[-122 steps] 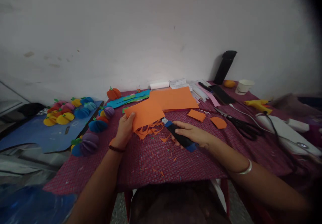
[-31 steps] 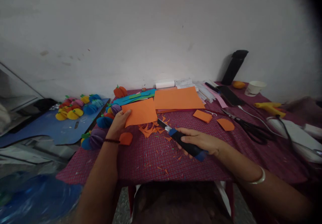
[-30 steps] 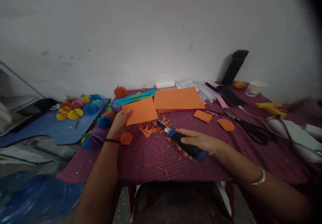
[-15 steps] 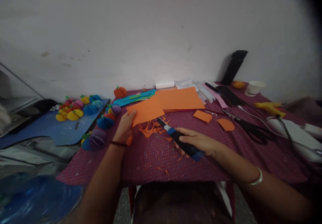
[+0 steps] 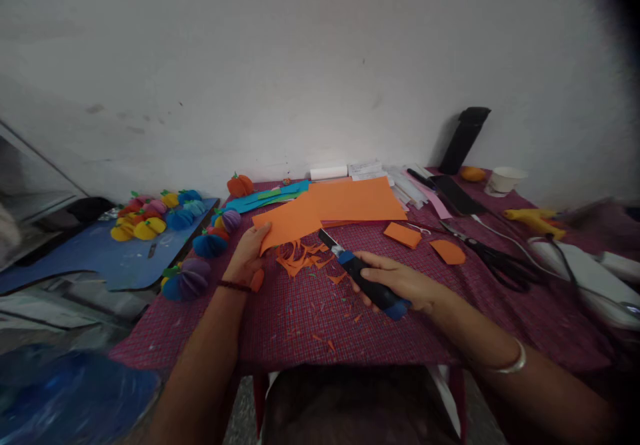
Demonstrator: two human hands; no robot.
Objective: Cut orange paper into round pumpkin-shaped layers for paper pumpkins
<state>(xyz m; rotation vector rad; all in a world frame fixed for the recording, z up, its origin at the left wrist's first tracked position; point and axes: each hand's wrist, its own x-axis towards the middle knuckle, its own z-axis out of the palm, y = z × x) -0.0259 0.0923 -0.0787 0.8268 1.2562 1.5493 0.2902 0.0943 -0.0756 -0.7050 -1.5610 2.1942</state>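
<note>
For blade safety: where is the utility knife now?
In the head view, right of centre, the utility knife is in the right hand, blade beside orange scraps.

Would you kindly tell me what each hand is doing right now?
Left hand: closed on the edge of an orange paper sheet.
Right hand: closed around the handle of a blue-and-black cutter, blade out.

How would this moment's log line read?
left hand: holds orange sheet | right hand: holds utility knife | orange scraps: on tablecloth
</note>
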